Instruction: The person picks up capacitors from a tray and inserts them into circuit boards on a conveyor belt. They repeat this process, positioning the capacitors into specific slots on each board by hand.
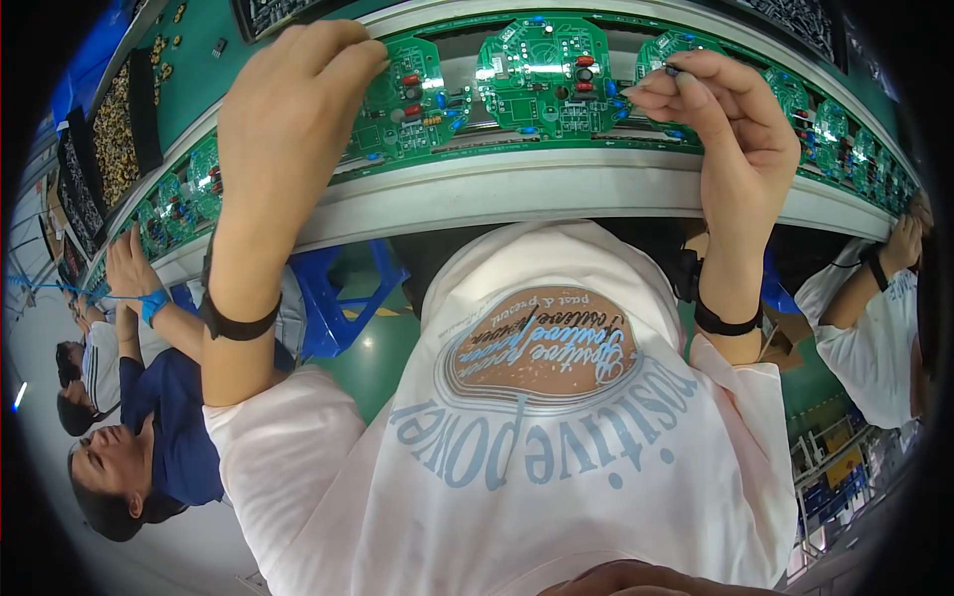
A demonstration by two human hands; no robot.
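My left hand [288, 124] reaches over the left part of a row of green circuit boards. Its fingers are curled together, with the tips at the edge of a circuit board [422, 74]; whatever they hold, if anything, is hidden. Between the thumb and fingers of my right hand [747, 129] is a small dark electronic component [674, 70]. That hand hovers over another circuit board [661, 45], partly covering it. Between my hands lies a middle circuit board [532, 74], with red, blue and black components standing on it.
The boards sit in a long rail with a pale metal edge [517, 189] in front of me. Bins of small parts [124, 114] stand at the far left, and a dark tray [795, 20] at the far right. Co-workers sit on both sides; a blue stool [338, 308] is below.
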